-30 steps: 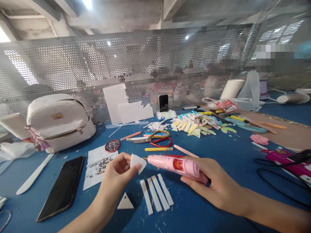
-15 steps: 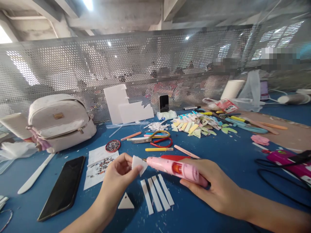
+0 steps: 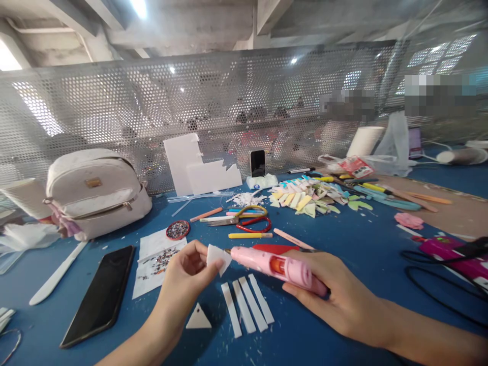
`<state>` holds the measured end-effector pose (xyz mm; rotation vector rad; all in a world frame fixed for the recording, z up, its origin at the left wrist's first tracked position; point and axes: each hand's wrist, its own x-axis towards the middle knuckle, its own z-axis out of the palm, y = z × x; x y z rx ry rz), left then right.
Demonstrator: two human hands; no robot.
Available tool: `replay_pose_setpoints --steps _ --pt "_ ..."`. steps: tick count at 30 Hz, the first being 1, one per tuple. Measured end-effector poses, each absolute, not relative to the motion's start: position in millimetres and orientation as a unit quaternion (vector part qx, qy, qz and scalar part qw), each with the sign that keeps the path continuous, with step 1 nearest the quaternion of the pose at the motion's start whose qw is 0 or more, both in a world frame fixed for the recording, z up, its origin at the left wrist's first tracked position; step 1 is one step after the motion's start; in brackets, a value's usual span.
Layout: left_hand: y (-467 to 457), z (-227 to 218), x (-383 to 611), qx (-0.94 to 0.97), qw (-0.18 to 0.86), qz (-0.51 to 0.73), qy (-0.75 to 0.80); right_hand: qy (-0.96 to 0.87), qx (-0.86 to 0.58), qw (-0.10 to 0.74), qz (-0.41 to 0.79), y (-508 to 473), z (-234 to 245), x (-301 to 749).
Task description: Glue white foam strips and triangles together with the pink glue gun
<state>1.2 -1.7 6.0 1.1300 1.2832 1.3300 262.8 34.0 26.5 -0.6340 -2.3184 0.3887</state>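
Between thumb and fingers, my left hand (image 3: 186, 272) pinches a small white foam piece (image 3: 218, 258). My right hand (image 3: 335, 290) is wrapped round a pink hot glue gun (image 3: 267, 264), whose nozzle points left and meets the piece's right edge. Whether glue is coming out is too small to tell. Below the nozzle, several white foam strips (image 3: 244, 306) lie side by side on the blue table. A white triangle with a small hole (image 3: 199, 317) rests to their left. Behind the glue gun, part of a red object (image 3: 272, 248) shows.
Scissors (image 3: 236, 219) and a yellow marker (image 3: 250, 235) lie beyond my hands. At left are a black phone (image 3: 99, 295), a paper sheet (image 3: 143, 274) with dark bits and a white backpack (image 3: 95, 198). Paper scraps (image 3: 305, 195) are heaped behind; a black cable (image 3: 423, 292) loops at right.
Hardly anything differs. Both hands, the foam piece and the glue gun keep their places; the whole view has shifted very slightly.
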Motion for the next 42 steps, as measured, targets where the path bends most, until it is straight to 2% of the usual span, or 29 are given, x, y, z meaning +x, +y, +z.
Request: replay_pose_setpoints --steps 13,19,31,42 --pt "-5.6 10.8 5.2 0.452 0.47 0.547 0.525 -0.893 -0.238 0.341 0.174 33.3 26.7 260.9" --pt "-6.7 13.2 8.7 0.447 0.466 0.556 0.523 -0.898 -0.239 0.338 0.149 31.1 27.5 258.8" --pt "-6.0 9.4 8.0 0.445 0.463 0.566 0.517 -0.881 -0.253 0.391 0.08 29.0 30.2 256.6" --pt "-4.8 10.6 4.2 0.44 0.446 0.579 0.522 -0.893 -0.245 0.364 0.105 26.9 31.1 258.7"
